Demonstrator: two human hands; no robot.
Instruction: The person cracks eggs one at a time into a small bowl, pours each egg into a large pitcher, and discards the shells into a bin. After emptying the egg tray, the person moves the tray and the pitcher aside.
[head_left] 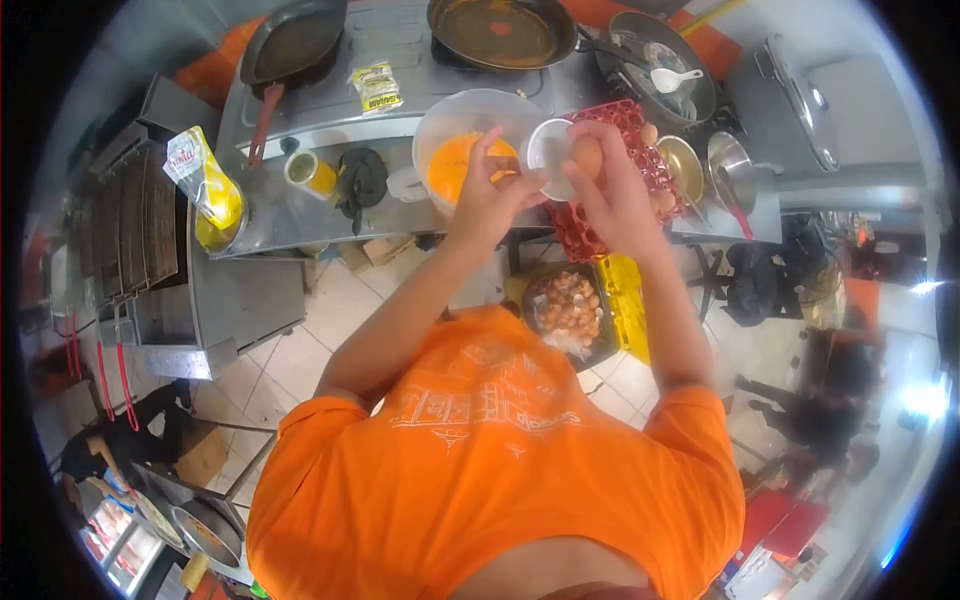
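Note:
My right hand point(622, 195) is closed around a brown egg point(587, 156), held against the side of a small white cup point(546, 150). With thumb and fingers, my left hand point(488, 198) grips the near left rim of that cup. Both hands are above the table edge, just right of a large translucent pitcher point(436, 120). Beaten-looking yellow-orange egg point(452, 165) fills the pitcher's bottom, partly covered by my left hand. Under my right hand lies a red egg tray point(575, 235) with a few brown eggs on its right side.
Below the table edge is a bin of eggshells point(568, 308) beside a yellow tray point(625, 310). Pans point(500, 35) sit on the stove behind. Metal bowls point(728, 165) stand at right. A yellow jar point(310, 174), black cloth-like item point(362, 182) and yellow pouch point(205, 185) are at left.

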